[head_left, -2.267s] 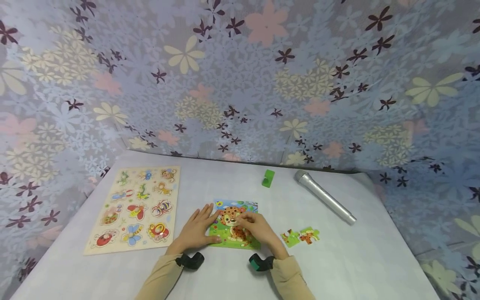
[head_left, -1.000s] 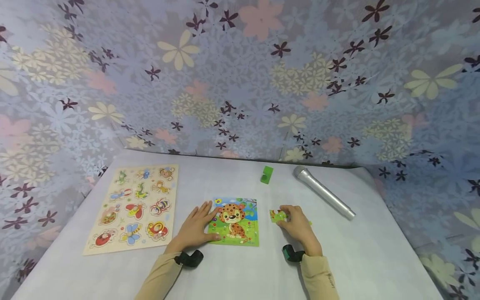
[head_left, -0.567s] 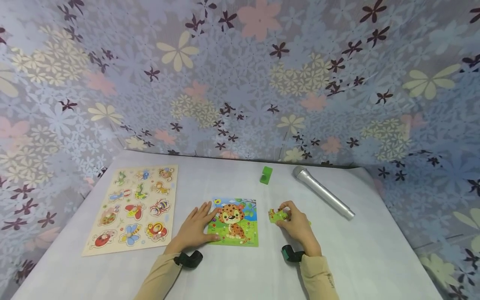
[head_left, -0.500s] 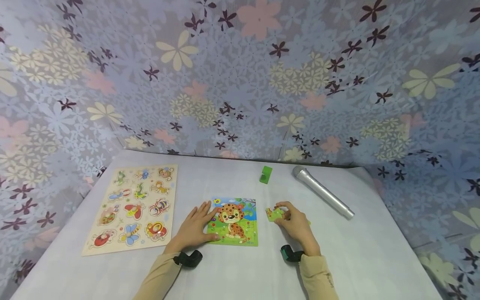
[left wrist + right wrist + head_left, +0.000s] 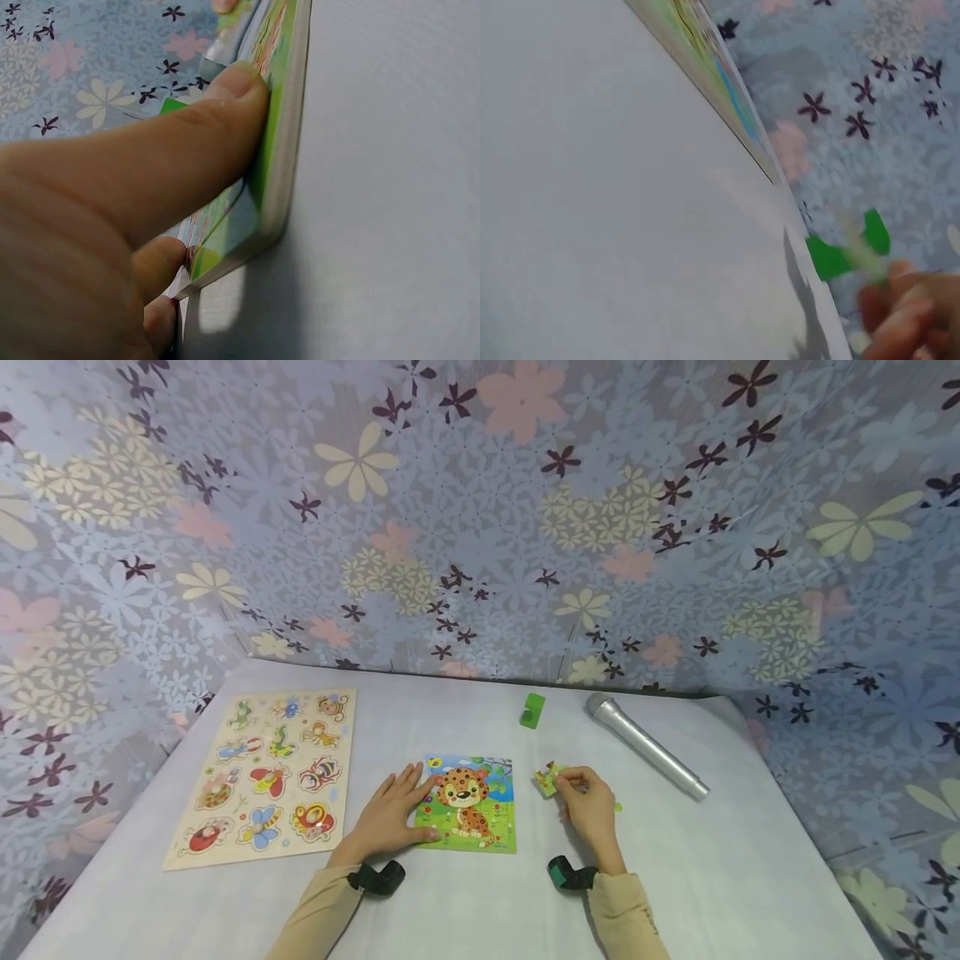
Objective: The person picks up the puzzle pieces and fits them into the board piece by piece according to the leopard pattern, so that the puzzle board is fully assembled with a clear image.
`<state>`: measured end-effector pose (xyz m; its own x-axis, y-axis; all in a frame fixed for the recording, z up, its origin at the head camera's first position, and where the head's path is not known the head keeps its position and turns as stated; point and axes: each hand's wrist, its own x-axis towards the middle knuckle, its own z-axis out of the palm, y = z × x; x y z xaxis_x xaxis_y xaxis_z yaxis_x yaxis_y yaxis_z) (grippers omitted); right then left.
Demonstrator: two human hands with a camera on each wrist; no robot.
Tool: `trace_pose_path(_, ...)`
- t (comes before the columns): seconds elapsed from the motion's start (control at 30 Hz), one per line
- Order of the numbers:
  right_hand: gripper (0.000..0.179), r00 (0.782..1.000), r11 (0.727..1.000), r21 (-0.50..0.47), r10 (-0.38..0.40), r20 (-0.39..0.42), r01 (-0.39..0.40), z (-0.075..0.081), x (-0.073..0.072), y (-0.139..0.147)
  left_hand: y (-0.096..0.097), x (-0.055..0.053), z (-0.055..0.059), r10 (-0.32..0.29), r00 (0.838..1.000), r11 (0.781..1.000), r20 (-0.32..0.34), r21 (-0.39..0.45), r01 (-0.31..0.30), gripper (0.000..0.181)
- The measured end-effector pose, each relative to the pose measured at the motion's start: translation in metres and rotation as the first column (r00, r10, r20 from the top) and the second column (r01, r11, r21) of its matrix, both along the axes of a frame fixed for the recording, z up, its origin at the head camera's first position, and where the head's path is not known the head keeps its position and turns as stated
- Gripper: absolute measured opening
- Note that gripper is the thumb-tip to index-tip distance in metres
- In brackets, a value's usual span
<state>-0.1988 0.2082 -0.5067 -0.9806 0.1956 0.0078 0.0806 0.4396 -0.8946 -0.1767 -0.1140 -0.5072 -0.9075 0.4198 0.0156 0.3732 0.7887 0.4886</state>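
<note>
My left hand (image 5: pixel 392 817) lies spread at the left side of a square leopard puzzle (image 5: pixel 480 835), its fingers straight. In the left wrist view the thumb (image 5: pixel 217 112) presses on the thick board's printed face near the edge. Right of the puzzle, my right hand (image 5: pixel 588 806) pinches a green puzzle piece (image 5: pixel 547 779) between thumb and fingers, apart from the board. That piece is a blur in the right wrist view, beside the fingers (image 5: pixel 907 322). A second piece (image 5: pixel 618 807) shows only a small green bit behind the right hand.
A wooden peg board (image 5: pixel 251 806) with insect and animal figures lies at the left. Behind the puzzle is a small green block-like piece (image 5: pixel 532 711). A silver microphone (image 5: pixel 648 746) lies at the back right. Flowered cloth (image 5: pixel 480 527) hangs beyond the table.
My right hand has gone from the leopard puzzle to the loose pieces at the right and taken one. In the last half second it has turned that piece. The left hand stays put.
</note>
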Motion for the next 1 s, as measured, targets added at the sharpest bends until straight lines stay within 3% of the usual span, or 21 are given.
trace_pose_path(0.1, 0.026, 1.0, 0.991, -0.131, 0.017, 0.002, -0.017, 0.002, 0.001, -0.01, 0.0, 0.002, 0.001, -0.002, 1.0, 1.0, 0.008, 0.004, 0.002, 0.089)
trace_pose_path(0.23, 0.033, 0.989, 0.972, -0.183, 0.148, -0.007, -0.147, 0.004, 0.006, -0.034, 0.0, 0.002, 0.002, -0.001, 1.0, 1.0, 0.013, 0.009, 0.001, 0.089)
trace_pose_path(0.33, 0.028, 0.959, 0.958, -0.04, 0.283, -0.032, -0.284, 0.002, 0.013, -0.053, 0.001, 0.001, 0.001, 0.002, 1.0, 1.0, 0.013, 0.003, -0.002, 0.089)
trace_pose_path(0.47, 0.022, 0.908, 0.896, 0.187, 0.417, -0.045, -0.402, 0.0, 0.02, -0.068, 0.001, 0.0, 0.003, 0.001, 1.0, 1.0, 0.016, -0.001, -0.001, 0.089)
trace_pose_path(0.57, 0.022, 0.896, 0.874, 0.233, 0.444, -0.029, -0.426, 0.001, 0.022, -0.07, 0.001, 0.0, 0.004, 0.0, 1.0, 1.0, 0.012, 0.003, 0.0, 0.088)
trace_pose_path(0.83, 0.017, 0.905, 0.892, 0.151, 0.425, 0.036, -0.425, 0.002, 0.02, -0.06, 0.001, 0.001, 0.002, -0.002, 1.0, 1.0, 0.016, 0.014, 0.001, 0.088)
trace_pose_path(1.0, 0.016, 0.877, 0.866, 0.143, 0.478, 0.043, -0.479, 0.004, 0.018, -0.055, -0.001, 0.0, 0.001, 0.007, 1.0, 1.0, 0.017, -0.001, -0.007, 0.088)
